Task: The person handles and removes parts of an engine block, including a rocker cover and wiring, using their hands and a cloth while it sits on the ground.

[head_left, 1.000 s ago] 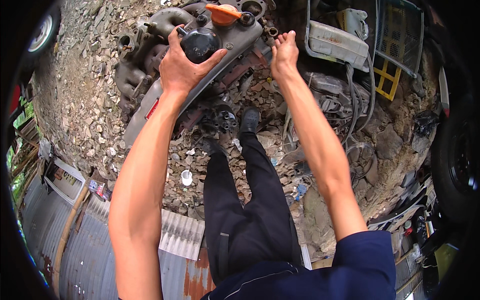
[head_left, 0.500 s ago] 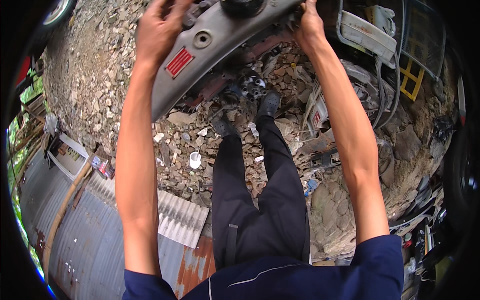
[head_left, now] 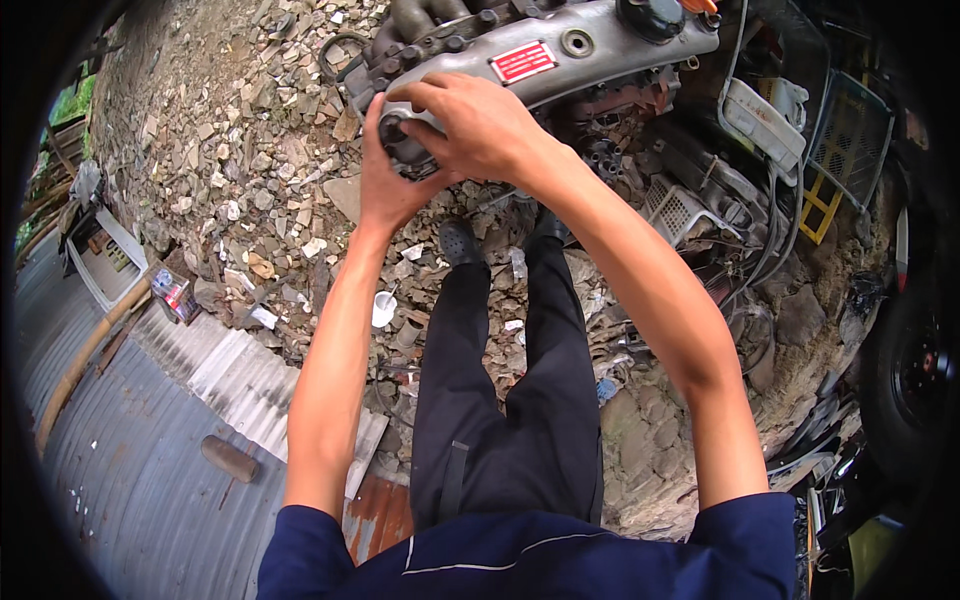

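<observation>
An engine with a long grey metal cover [head_left: 660,45] lies at the top of the view, bearing a red label [head_left: 522,62], a round hole [head_left: 577,43] and a black cap [head_left: 648,18]. Pipework [head_left: 420,20] shows behind it. My left hand [head_left: 388,190] grips a dark round part [head_left: 405,148] at the engine's left end, thumb and fingers around it. My right hand [head_left: 475,130] reaches across from the right, curled over the same part and partly hiding it and my left fingers.
My feet [head_left: 460,245] stand on rubble [head_left: 250,180]. Corrugated metal sheets [head_left: 150,460] lie at lower left. Right of the engine are white plastic containers [head_left: 760,125], cables, a mesh panel [head_left: 840,150] and a yellow frame [head_left: 820,210]. A wheel [head_left: 910,370] shows at the right rim.
Both hands were apart, higher along the cover. They have come together at its left end, my right hand crossing leftward and closing over the dark part. The view has shifted too.
</observation>
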